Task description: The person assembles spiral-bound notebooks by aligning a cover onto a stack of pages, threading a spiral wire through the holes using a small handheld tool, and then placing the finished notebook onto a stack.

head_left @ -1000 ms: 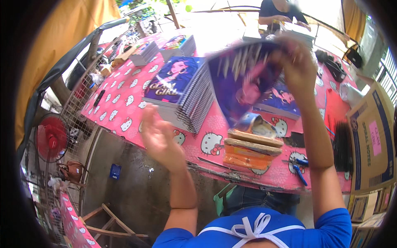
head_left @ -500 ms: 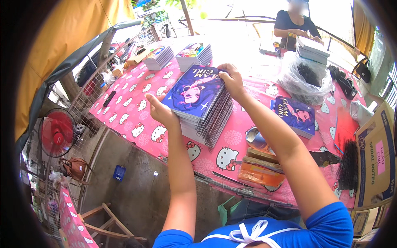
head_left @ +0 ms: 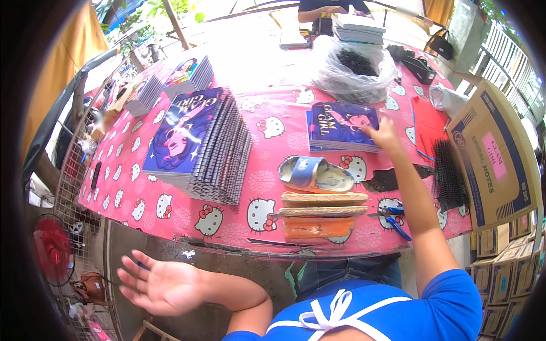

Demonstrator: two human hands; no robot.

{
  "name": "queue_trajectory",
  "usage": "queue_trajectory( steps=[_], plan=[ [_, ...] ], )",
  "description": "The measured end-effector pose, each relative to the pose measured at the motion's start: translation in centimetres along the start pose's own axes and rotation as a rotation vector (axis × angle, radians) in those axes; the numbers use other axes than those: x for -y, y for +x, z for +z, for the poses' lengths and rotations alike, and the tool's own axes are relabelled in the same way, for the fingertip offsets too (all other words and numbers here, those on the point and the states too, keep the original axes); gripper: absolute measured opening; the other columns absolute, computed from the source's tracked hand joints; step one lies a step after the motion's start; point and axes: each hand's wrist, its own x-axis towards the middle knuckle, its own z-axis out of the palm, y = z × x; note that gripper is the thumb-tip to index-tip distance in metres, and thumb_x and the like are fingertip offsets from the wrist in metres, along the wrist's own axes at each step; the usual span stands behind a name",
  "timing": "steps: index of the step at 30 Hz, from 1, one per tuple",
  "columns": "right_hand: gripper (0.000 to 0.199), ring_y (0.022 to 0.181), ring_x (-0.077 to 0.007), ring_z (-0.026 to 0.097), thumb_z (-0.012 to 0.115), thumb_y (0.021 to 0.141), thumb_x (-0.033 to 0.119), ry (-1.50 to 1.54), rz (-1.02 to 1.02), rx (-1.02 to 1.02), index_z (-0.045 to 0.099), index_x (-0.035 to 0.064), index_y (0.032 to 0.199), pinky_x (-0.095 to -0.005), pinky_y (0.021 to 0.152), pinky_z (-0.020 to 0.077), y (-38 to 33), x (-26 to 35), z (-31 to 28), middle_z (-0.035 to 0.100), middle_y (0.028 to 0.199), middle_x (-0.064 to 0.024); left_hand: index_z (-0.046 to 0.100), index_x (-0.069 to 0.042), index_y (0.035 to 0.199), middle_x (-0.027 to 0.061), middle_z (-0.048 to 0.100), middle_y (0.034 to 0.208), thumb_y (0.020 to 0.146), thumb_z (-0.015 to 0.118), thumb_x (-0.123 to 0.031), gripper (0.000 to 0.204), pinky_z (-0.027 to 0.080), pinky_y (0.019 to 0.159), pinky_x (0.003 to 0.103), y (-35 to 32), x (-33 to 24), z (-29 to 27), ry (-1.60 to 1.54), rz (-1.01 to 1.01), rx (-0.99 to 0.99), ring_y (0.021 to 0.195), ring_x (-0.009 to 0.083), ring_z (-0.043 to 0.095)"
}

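My right hand [head_left: 385, 134] reaches over a pink patterned table [head_left: 267, 219] and touches the right edge of a small stack of purple spiral notebooks [head_left: 341, 125]. A tall fanned stack of the same purple notebooks [head_left: 199, 142] lies to the left. My left hand [head_left: 165, 284] hangs off the table near the floor, fingers spread and holding nothing. A blue sandal [head_left: 314, 174] lies between the two stacks, above several flat wooden blocks [head_left: 323, 211].
A clear bag of black spiral coils [head_left: 355, 68] sits at the back. Black binding combs [head_left: 449, 176] and a cardboard box [head_left: 500, 153] are at right, blue pliers [head_left: 393, 219] near the front edge. A red fan [head_left: 52, 249] stands left. Another person sits at the far end.
My right hand left the tall stack and moved right to the small stack. My left hand dropped from the tall stack down below the table edge.
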Motion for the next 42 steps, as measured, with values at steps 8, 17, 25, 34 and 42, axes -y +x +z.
queue_trajectory(
  steps=[8,17,25,34,42],
  plan=[
    [0.082,0.106,-0.0428,0.057,0.085,0.064,0.032,0.052,0.066,0.070,0.042,-0.0122,0.119,-0.0398,0.091,0.0471,0.2,-2.4,-2.9,0.055,0.114,-0.0329,0.039,0.001,0.128,0.0187,0.047,0.130,0.093,0.048,-0.010,0.037,0.046,0.094,0.037,-12.3,-0.9,3.2,-0.123,-0.778,0.773,0.110,0.0298,0.056],
    [0.035,0.085,-0.0302,0.061,0.068,0.080,0.003,1.032,-0.212,-0.068,0.047,-0.0009,0.108,-0.0388,0.073,0.0470,-15.8,3.5,-10.8,0.059,0.092,-0.0160,0.039,0.001,0.130,0.0155,0.043,0.135,0.084,0.067,0.000,0.054,0.045,0.089,0.029,-16.2,1.3,4.1,0.289,-0.814,1.010,0.110,0.0236,0.057],
    [0.025,0.085,-0.0197,0.053,0.055,0.083,-0.010,0.828,-0.713,0.132,0.045,0.0040,0.101,-0.0331,0.078,0.0460,-19.4,0.9,-8.7,0.049,0.094,-0.0102,0.061,0.002,0.102,0.0057,0.063,0.092,0.076,0.073,0.004,0.029,0.047,0.073,0.023,-13.4,0.5,3.8,0.268,-0.859,1.239,0.082,0.0111,0.058],
    [0.044,0.094,-0.0335,0.052,0.055,0.074,-0.016,0.782,-0.733,0.224,0.041,0.0038,0.112,-0.0404,0.083,0.0442,-20.5,-0.2,-5.5,0.046,0.099,-0.0145,0.050,0.002,0.121,0.0114,0.054,0.121,0.073,0.077,-0.002,0.055,0.041,0.097,0.036,-13.4,-1.1,2.0,0.262,-0.843,1.168,0.113,0.0207,0.051],
    [0.098,0.127,-0.0375,0.039,0.082,0.066,0.016,0.836,-0.431,0.470,0.020,0.0015,0.139,-0.0430,0.104,0.0355,-23.7,1.5,-6.1,0.034,0.135,-0.0245,0.033,-0.002,0.141,0.0125,0.043,0.139,0.064,0.078,0.006,0.089,0.037,0.104,0.035,-16.6,0.4,-2.0,0.386,-0.994,1.057,0.125,0.0217,0.042]
  ],
)
